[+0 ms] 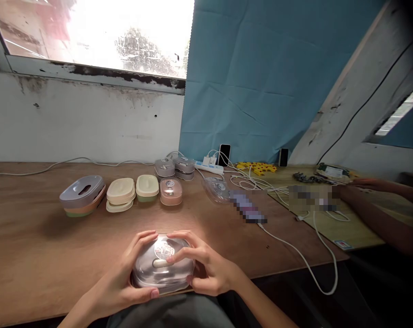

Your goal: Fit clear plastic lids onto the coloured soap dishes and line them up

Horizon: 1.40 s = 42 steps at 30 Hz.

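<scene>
A lidded oval plastic box [163, 280] with a see-through domed top lies at the table's front edge, close to my body. Its lid bears a round printed label and a cream oblong piece. Around its left side curls my left hand [126, 273], thumb at the front and fingers at the back. My right hand [208, 266] grips the right side, its index fingertip resting by the cream piece. Beyond them stand a pink box with a clear lid [171, 191], a cream-and-green box [147, 187], stacked cream parts [121, 193] and stacked grey lids [83, 189].
More clear-lidded boxes [184, 167] stand near the wall. Clear lids [216, 189] lie beside a blurred phone [247, 206] on a cable. Behind are a power strip [209, 167], an upright phone [224, 155] and yellow pieces [257, 167]. Another person's arm [367, 209] reaches in from the right.
</scene>
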Each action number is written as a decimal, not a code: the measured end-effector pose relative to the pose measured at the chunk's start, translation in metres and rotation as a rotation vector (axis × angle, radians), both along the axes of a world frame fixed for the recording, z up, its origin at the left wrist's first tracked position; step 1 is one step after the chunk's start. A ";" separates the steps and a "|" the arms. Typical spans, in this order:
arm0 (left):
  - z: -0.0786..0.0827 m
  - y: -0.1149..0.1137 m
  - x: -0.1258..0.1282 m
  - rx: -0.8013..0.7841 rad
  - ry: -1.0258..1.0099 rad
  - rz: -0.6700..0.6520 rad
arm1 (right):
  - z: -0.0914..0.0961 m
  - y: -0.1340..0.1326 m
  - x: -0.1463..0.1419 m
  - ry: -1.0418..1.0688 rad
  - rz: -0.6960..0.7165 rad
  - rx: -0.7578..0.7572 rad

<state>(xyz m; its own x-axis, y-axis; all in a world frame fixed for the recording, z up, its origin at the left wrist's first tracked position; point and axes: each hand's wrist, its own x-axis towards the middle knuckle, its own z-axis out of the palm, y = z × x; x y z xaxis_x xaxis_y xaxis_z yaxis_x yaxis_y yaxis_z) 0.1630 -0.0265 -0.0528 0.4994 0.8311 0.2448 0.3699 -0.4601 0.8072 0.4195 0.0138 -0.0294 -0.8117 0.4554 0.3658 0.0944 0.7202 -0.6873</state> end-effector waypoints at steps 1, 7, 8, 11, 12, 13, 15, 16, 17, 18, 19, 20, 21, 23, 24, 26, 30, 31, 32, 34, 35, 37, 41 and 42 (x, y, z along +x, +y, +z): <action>0.002 0.000 0.001 0.010 -0.009 0.001 | -0.001 0.000 -0.001 -0.001 0.006 0.008; 0.001 -0.002 0.001 0.068 -0.064 0.082 | -0.009 0.002 -0.001 0.014 -0.014 0.047; 0.000 -0.002 0.000 0.083 -0.057 0.092 | -0.011 0.002 -0.001 0.009 -0.022 0.046; -0.005 -0.001 0.000 0.121 -0.037 0.092 | -0.015 0.003 -0.001 -0.004 -0.029 0.060; -0.006 -0.001 0.000 0.125 -0.032 0.089 | -0.016 0.003 -0.001 -0.011 -0.028 0.063; -0.007 0.000 0.000 0.123 -0.027 0.088 | -0.017 0.003 -0.002 -0.020 -0.027 0.063; -0.006 0.000 0.001 0.112 -0.017 0.092 | -0.016 0.001 -0.003 -0.034 -0.042 0.060; -0.005 0.000 0.001 0.103 -0.016 0.097 | -0.015 0.001 -0.003 -0.043 -0.057 0.057; -0.004 0.000 0.002 0.093 -0.022 0.098 | -0.014 -0.001 -0.004 -0.055 -0.074 0.052; -0.002 -0.001 0.002 0.077 -0.034 0.094 | -0.013 -0.002 -0.004 -0.073 -0.093 0.044; 0.000 -0.001 0.002 0.058 -0.049 0.086 | -0.013 -0.003 -0.003 -0.092 -0.108 0.033; 0.001 -0.002 0.002 0.036 -0.062 0.077 | -0.012 -0.003 -0.003 -0.106 -0.117 0.022; 0.003 -0.002 0.002 0.018 -0.069 0.066 | -0.012 -0.004 -0.003 -0.112 -0.119 0.013; 0.004 -0.003 0.003 0.002 -0.077 0.068 | -0.014 -0.005 -0.003 -0.098 -0.123 0.007; 0.004 -0.003 0.004 0.002 -0.083 0.081 | -0.015 -0.005 -0.003 -0.085 -0.127 0.009; 0.004 -0.003 0.005 -0.001 -0.111 0.110 | -0.016 -0.005 -0.003 -0.068 -0.142 0.013; 0.002 -0.004 0.006 -0.030 -0.165 0.138 | -0.015 -0.004 -0.003 -0.080 -0.139 0.008; 0.002 -0.004 0.006 -0.034 -0.165 0.141 | -0.014 -0.005 -0.003 -0.099 -0.134 0.000; 0.001 -0.004 0.006 -0.033 -0.160 0.142 | -0.013 -0.005 -0.003 -0.120 -0.132 -0.009; -0.002 -0.003 0.004 -0.018 -0.142 0.143 | -0.010 -0.005 -0.003 -0.151 -0.139 -0.033; -0.003 -0.003 0.004 -0.008 -0.131 0.141 | -0.009 -0.006 -0.003 -0.156 -0.145 -0.046; -0.006 -0.001 0.002 0.010 -0.114 0.133 | -0.008 -0.006 -0.003 -0.155 -0.148 -0.067; -0.010 0.001 0.002 0.032 -0.116 0.119 | -0.007 -0.005 -0.005 -0.130 -0.123 -0.063; -0.010 0.002 0.002 0.036 -0.120 0.116 | -0.007 -0.005 -0.005 -0.129 -0.121 -0.058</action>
